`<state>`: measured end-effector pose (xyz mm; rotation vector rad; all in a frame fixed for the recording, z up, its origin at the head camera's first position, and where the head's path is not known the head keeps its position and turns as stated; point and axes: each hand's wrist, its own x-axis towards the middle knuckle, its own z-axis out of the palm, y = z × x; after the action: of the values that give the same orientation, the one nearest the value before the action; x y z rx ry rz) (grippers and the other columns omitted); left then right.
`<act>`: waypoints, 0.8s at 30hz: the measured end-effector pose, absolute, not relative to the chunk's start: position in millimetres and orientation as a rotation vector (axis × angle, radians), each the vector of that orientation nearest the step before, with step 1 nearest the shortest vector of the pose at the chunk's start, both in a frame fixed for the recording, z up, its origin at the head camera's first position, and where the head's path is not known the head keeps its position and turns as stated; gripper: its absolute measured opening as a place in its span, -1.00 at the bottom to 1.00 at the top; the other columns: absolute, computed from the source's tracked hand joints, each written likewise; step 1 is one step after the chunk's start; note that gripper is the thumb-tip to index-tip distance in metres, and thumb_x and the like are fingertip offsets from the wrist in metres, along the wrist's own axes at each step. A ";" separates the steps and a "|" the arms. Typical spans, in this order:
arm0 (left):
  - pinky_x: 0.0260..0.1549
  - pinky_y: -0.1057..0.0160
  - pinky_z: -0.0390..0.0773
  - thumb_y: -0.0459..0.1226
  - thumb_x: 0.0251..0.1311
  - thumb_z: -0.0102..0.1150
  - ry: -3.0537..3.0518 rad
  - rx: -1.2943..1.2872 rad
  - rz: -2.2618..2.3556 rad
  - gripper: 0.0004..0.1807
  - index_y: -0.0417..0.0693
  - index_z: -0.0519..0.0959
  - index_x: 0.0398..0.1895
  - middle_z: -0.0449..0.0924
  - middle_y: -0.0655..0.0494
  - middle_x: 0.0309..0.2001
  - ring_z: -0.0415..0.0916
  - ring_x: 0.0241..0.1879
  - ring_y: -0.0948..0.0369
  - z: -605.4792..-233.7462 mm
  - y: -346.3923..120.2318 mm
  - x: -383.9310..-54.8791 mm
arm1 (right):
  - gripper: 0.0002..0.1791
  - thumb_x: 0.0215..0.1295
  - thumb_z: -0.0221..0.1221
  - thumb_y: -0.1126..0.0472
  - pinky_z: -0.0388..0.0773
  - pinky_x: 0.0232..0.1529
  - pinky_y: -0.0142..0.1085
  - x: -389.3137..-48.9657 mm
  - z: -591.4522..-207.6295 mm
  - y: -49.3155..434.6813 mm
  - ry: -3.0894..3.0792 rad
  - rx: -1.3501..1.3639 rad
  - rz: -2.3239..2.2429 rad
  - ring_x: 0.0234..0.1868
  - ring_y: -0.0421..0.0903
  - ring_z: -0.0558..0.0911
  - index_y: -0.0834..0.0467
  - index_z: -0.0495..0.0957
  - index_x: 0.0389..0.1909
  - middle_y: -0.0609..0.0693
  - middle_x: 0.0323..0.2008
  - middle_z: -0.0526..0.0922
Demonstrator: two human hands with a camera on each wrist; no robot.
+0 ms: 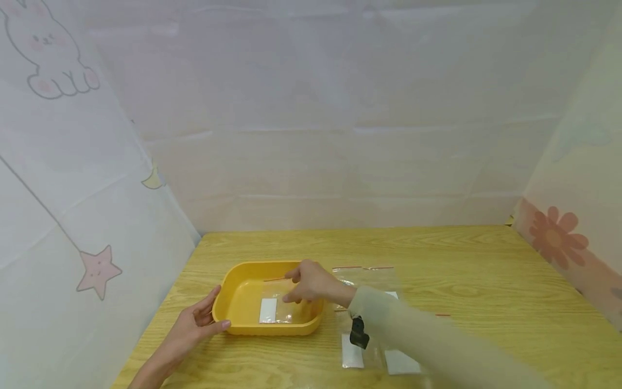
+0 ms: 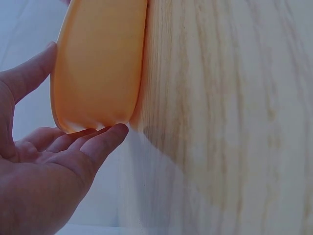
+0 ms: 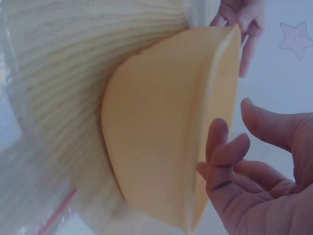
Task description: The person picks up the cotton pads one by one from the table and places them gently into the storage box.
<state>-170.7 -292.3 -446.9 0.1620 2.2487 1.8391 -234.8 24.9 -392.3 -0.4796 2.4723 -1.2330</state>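
A yellow plastic tray point(image 1: 243, 330) with raised walls stands on the table at lower centre-left in the head view. My left hand point(image 1: 191, 326) grips its left end, thumb by the near corner and fingers along the outer wall; the left wrist view shows the fingers against that wall point(image 2: 98, 63). A clear zip bag with a white label point(image 1: 268, 310) and a red seal line lies inside the tray. Over the tray's right part is my right hand point(image 1: 311, 282), thumb and fingers apart. In the right wrist view nothing shows between those loosely bent fingers point(image 3: 227, 161).
Several more clear zip bags point(image 1: 352, 350) with red seal lines and white labels lie on the wooden table point(image 1: 486, 281) right of the tray, partly hidden under my right forearm. Pale cloth walls point(image 1: 359, 162) with printed figures enclose the table behind and at both sides.
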 end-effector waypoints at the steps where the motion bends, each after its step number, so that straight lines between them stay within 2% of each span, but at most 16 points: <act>1: 0.20 0.25 0.56 -0.38 0.36 0.39 2.248 0.161 1.838 0.03 -0.26 -0.10 0.70 -0.09 -0.21 0.64 0.17 0.51 -0.19 -446.7 -291.9 -170.6 | -0.42 0.19 0.56 0.26 0.73 -0.43 -0.20 -235.6 -389.1 29.1 2.474 -0.492 -1.240 -0.42 0.08 0.77 0.33 0.66 0.23 0.31 0.08 0.72; 3: 0.21 0.25 0.56 -0.38 0.36 0.38 2.248 0.159 1.838 0.03 -0.26 -0.10 0.70 -0.10 -0.21 0.64 0.16 0.51 -0.19 -446.4 -291.2 -170.4 | -0.45 0.21 0.54 0.26 0.73 -0.37 -0.23 -237.2 -382.7 39.5 2.475 -0.515 -1.262 -0.37 0.02 0.78 0.33 0.68 0.21 0.32 0.12 0.70; 6: 0.21 0.26 0.56 -0.38 0.36 0.39 2.253 0.156 1.835 0.03 -0.26 -0.09 0.70 -0.10 -0.20 0.64 0.17 0.51 -0.18 -446.0 -290.1 -170.5 | -0.45 0.24 0.53 0.27 0.76 -0.27 -0.22 -240.0 -374.9 60.8 2.480 -0.548 -1.311 -0.31 -0.04 0.79 0.35 0.66 0.22 0.29 0.08 0.72; 8: 0.21 0.27 0.56 -0.38 0.36 0.39 2.256 0.151 1.834 0.03 -0.26 -0.09 0.70 -0.10 -0.19 0.64 0.17 0.51 -0.18 -445.9 -289.9 -170.3 | -0.45 0.26 0.51 0.27 0.77 -0.16 -0.15 -241.4 -372.6 78.0 2.471 -0.560 -1.354 -0.25 -0.01 0.80 0.36 0.64 0.24 0.29 0.07 0.73; 11: 0.20 0.28 0.56 -0.36 0.38 0.38 2.261 0.150 1.828 0.02 -0.27 -0.09 0.70 -0.10 -0.20 0.64 0.19 0.50 -0.18 -445.2 -290.1 -169.5 | -0.44 0.31 0.47 0.27 0.77 -0.12 -0.07 -242.6 -372.3 105.8 2.479 -0.570 -1.393 -0.16 0.02 0.79 0.37 0.61 0.28 0.26 0.05 0.74; 20: 0.21 0.29 0.55 -0.36 0.37 0.38 2.268 0.130 1.827 0.01 -0.24 -0.07 0.70 -0.08 -0.16 0.64 0.18 0.51 -0.16 -445.0 -291.0 -169.8 | -0.42 0.36 0.43 0.24 0.71 -0.25 -0.20 -237.4 -377.0 180.8 2.592 -0.555 -1.450 -0.26 -0.02 0.77 0.40 0.57 0.32 0.28 0.04 0.75; 24: 0.20 0.29 0.56 -0.37 0.37 0.38 2.265 0.134 1.822 0.02 -0.24 -0.09 0.70 -0.10 -0.18 0.64 0.16 0.52 -0.17 -444.6 -291.6 -169.4 | -0.41 0.38 0.42 0.23 0.71 -0.25 -0.24 -233.0 -379.7 203.8 2.606 -0.542 -1.480 -0.23 0.00 0.78 0.42 0.54 0.34 0.28 0.04 0.75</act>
<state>-169.4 -291.6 -444.6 0.1343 2.2654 1.8216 -233.0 203.8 -379.7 -0.5420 2.6056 -1.4795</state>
